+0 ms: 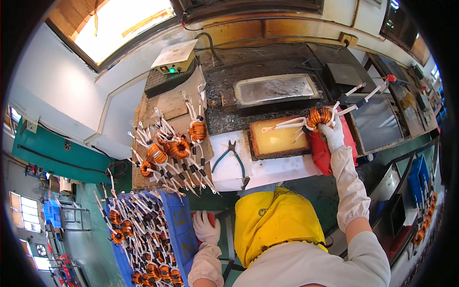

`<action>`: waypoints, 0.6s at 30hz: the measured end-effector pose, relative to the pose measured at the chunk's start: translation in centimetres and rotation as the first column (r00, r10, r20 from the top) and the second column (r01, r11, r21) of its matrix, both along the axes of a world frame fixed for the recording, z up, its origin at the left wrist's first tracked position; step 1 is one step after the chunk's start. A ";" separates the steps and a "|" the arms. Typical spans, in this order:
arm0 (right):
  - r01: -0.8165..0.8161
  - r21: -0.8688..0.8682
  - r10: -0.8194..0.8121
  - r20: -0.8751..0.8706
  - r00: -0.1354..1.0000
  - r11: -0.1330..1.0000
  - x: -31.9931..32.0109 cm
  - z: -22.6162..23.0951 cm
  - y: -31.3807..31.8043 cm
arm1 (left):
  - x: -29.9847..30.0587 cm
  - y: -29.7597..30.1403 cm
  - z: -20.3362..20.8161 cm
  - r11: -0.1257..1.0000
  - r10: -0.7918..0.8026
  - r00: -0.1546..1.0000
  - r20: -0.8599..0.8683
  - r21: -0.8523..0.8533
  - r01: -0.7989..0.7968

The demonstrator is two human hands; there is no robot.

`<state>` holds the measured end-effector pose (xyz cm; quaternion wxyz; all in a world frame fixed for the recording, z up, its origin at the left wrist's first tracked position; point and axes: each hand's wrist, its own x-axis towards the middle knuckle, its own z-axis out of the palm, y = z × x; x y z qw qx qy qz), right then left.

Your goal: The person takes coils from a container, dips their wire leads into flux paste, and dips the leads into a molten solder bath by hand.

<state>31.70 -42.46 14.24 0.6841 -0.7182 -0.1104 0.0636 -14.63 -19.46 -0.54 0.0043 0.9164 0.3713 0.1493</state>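
My right hand (332,136), in a white glove, is closed on a toroidal coil (319,118) wound with copper wire. It holds the coil over a red box-like thing (321,155), just right of a tray of yellowish material (279,137). White leads with metal lug ends stick out from the coil to both sides. Low on the left, my gloved left hand (206,228) has its fingers curled over a small red object (211,218), partly hidden by them. That hand is beside the blue crate (184,229), which is packed with similar coils.
More coils (180,148) lie heaped on cardboard at the bench's left. Teal-handled cutters (231,155) rest on white paper. Behind stands a rectangular pot with a silvery surface (277,90). A controller box (175,57) with a green light sits back left, and a dark-glazed frame (375,122) right.
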 end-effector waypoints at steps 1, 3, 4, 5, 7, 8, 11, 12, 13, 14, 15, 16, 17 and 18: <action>0.002 -0.002 -0.002 0.044 0.999 1.000 0.2 -0.3 -0.1 | 0.0 0.0 0.1 1.000 -0.002 1.000 0.003 -0.003 0.002; -0.001 -0.004 0.001 0.052 0.999 1.000 0.2 -0.3 0.0 | 0.0 0.0 0.1 1.000 -0.001 1.000 0.001 -0.007 0.001; -0.004 -0.007 0.004 0.061 0.998 1.000 0.1 -0.1 0.2 | 0.0 0.1 0.2 1.000 -0.002 1.000 -0.001 -0.014 0.001; -0.007 -0.005 0.007 0.061 0.998 1.000 0.0 0.1 0.2 | -0.1 0.1 0.1 1.000 0.001 1.000 -0.001 -0.011 -0.001; -0.022 -0.043 0.018 -0.085 0.996 0.999 -0.3 0.7 0.2 | -0.3 0.1 0.0 1.000 0.003 1.000 -0.005 -0.006 -0.003; -0.021 -0.042 0.018 -0.082 0.996 0.999 -0.3 0.7 0.1 | -0.1 0.1 -0.1 1.000 0.002 1.000 -0.002 -0.005 -0.002; -0.023 -0.047 0.020 -0.055 0.998 0.999 -0.1 0.2 0.1 | -0.2 0.1 0.0 1.000 -0.002 1.000 -0.006 -0.005 0.002; -0.018 -0.035 0.019 0.012 1.000 0.999 0.0 -0.1 0.2 | -0.2 0.1 0.0 1.000 -0.006 1.000 0.004 -0.004 0.006; -0.014 -0.023 0.015 0.079 0.997 1.000 0.1 -0.3 0.3 | -0.2 0.1 -0.1 1.000 -0.010 1.000 0.014 -0.003 0.010; -0.013 -0.021 0.015 0.080 0.997 1.000 0.2 -0.4 0.2 | -0.2 0.1 -0.2 1.000 -0.011 1.000 0.015 -0.001 0.011; -0.016 -0.034 0.018 0.071 0.997 0.999 0.1 -0.2 0.2 | -0.2 0.1 -0.2 1.000 -0.010 1.000 0.013 -0.003 0.010; -0.019 -0.048 0.022 0.062 0.998 0.999 0.0 0.0 0.1 | -0.2 0.1 -0.2 1.000 -0.009 1.000 0.011 -0.005 0.009; -0.018 -0.047 0.021 0.061 0.998 0.999 -0.1 0.2 0.1 | -0.3 0.1 -0.2 1.000 -0.010 1.000 0.010 -0.005 0.010; -0.027 -0.020 0.027 0.004 1.000 0.999 -0.2 0.3 0.0 | -0.3 0.1 -0.3 1.000 -0.006 1.000 0.005 -0.016 0.007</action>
